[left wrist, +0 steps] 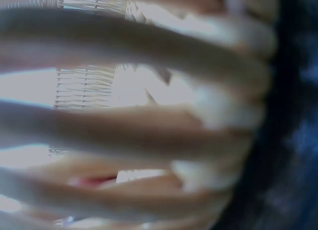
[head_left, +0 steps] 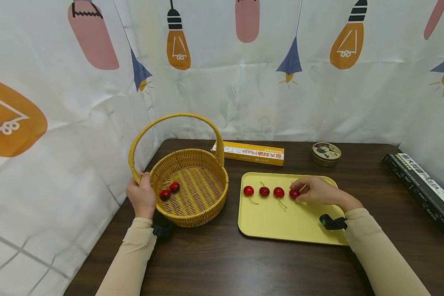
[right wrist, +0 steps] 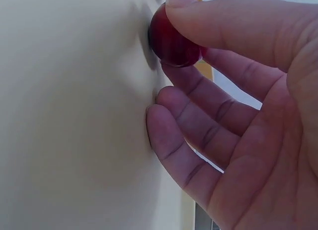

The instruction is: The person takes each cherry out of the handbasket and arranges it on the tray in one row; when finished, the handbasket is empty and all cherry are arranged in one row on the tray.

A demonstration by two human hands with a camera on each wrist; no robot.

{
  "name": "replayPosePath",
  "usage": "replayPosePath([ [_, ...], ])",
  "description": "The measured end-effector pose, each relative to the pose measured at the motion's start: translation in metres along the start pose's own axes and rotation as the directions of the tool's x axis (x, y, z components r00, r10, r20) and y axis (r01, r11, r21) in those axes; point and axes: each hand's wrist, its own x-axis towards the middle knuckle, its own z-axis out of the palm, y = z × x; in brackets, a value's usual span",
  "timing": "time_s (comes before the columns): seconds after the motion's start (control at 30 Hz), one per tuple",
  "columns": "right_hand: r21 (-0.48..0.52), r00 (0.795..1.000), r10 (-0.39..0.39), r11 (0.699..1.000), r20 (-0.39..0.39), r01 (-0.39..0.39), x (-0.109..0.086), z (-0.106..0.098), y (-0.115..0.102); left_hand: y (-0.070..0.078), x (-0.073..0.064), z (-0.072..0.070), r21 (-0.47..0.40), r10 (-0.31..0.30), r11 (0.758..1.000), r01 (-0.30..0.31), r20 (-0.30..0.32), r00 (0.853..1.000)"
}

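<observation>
My left hand point(head_left: 142, 197) grips the left base of the arched handle on a yellow wicker basket point(head_left: 190, 219). Inside the basket lie two red cherries point(head_left: 165, 195), close together at the left. In the left wrist view, blurred fingers point(left wrist: 99, 133) cover most of the wicker. Over the yellow tray point(head_left: 281, 228), my right hand point(head_left: 318, 191) pinches a dark red cherry point(right wrist: 171, 38) between thumb and fingers, at the right end of a row. Three more cherries point(head_left: 264, 191) with green stems sit left of it on the tray.
Behind the tray lies a yellow pasta box point(head_left: 251, 153). A round tin point(head_left: 326, 154) stands at the back right. Along the right table edge is a long black box point(head_left: 425, 191). A patterned white curtain point(head_left: 240, 94) hangs behind the dark wooden table point(head_left: 214, 263).
</observation>
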Motion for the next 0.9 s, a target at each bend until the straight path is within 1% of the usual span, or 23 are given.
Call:
replayPosePath([
  [0.13,-0.030,1.000,0.012,0.999,-0.005,-0.012,-0.002,-0.004,0.000,-0.001,0.000,0.000,-0.003,-0.007,1.000,0.007,0.004,1.000],
  [0.2,-0.058,0.999,0.020,0.998,-0.035,-0.022,-0.004,-0.006,0.000,-0.002,0.000,0.001,-0.001,-0.007,1.000,0.007,0.006,1.000],
  [0.27,-0.088,0.995,0.024,0.996,-0.092,-0.032,-0.006,-0.009,-0.002,-0.002,0.000,0.002,0.000,-0.006,1.000,0.006,0.004,1.000],
  [0.33,-0.100,0.986,0.027,0.994,-0.162,-0.044,-0.008,-0.011,-0.007,-0.002,0.001,0.001,0.004,-0.008,1.000,0.008,0.000,1.000],
  [0.43,-0.102,0.965,0.023,0.994,-0.260,-0.051,-0.008,-0.012,-0.016,-0.002,0.001,0.001,0.005,-0.007,1.000,0.007,-0.001,1.000],
  [0.5,-0.094,0.952,0.009,0.995,-0.306,-0.040,-0.007,-0.009,-0.024,-0.002,0.001,0.002,0.003,-0.009,1.000,0.009,0.002,1.000],
  [0.57,-0.080,0.943,-0.014,0.997,-0.334,-0.013,-0.005,-0.005,-0.033,-0.001,0.002,0.003,0.001,-0.004,1.000,0.004,0.008,1.000],
  [0.63,-0.055,0.941,-0.044,0.998,-0.334,0.028,0.000,0.002,-0.046,-0.001,0.003,0.005,-0.003,0.001,1.000,-0.001,0.008,1.000],
  [0.7,-0.024,0.945,-0.082,0.997,-0.315,0.078,0.006,0.011,-0.062,-0.001,0.003,0.005,-0.004,0.002,1.000,-0.002,0.007,1.000],
  [0.77,0.003,0.953,-0.130,0.991,-0.275,0.135,0.013,0.020,-0.078,-0.002,0.004,0.005,-0.010,0.005,1.000,-0.005,0.002,1.000],
  [0.83,0.009,0.959,-0.178,0.983,-0.222,0.185,0.020,0.029,-0.093,-0.002,0.003,0.004,-0.016,0.004,1.000,-0.004,-0.004,1.000],
  [0.9,-0.003,0.957,-0.232,0.972,-0.176,0.235,0.027,0.038,-0.106,-0.003,0.002,0.003,-0.022,0.000,1.000,0.000,0.000,1.000],
])
